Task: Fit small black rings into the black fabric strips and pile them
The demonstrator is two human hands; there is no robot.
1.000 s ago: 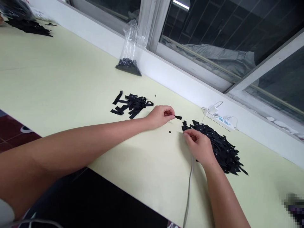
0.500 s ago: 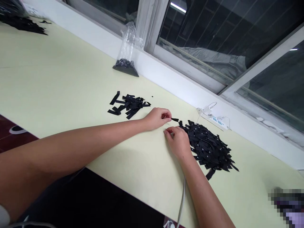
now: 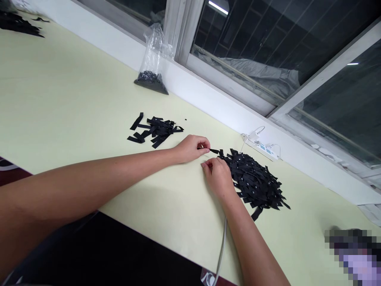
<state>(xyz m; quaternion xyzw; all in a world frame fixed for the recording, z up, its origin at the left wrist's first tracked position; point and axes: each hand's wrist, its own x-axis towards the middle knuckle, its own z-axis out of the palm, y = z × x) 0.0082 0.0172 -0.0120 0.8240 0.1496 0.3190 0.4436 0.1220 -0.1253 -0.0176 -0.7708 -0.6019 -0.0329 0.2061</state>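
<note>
The left hand (image 3: 190,147) rests on the pale yellow-green tabletop (image 3: 59,99) with its fingers curled in, thumb and forefinger pinched on one short, flat black fabric strip (image 3: 213,151). The strip is narrow and matte, and its free end sticks out to the right toward the large heap of black fabric strips (image 3: 253,180). Many strips in that heap carry a small pale dot. The right hand (image 3: 218,176) lies just beside the heap's near edge, fingers bent with the tips drawn together close under the held strip; whether they grip anything cannot be told. A grey cable (image 3: 220,250) runs from under the right wrist to the table's near edge. Left of the hands lies a smaller, looser pile of black strips (image 3: 154,129), some folded into loops. Farther back, against the white window ledge (image 3: 208,95), stands a clear plastic bag of small black pieces (image 3: 151,67), and a white power strip (image 3: 262,147) lies beyond the heap.
</note>
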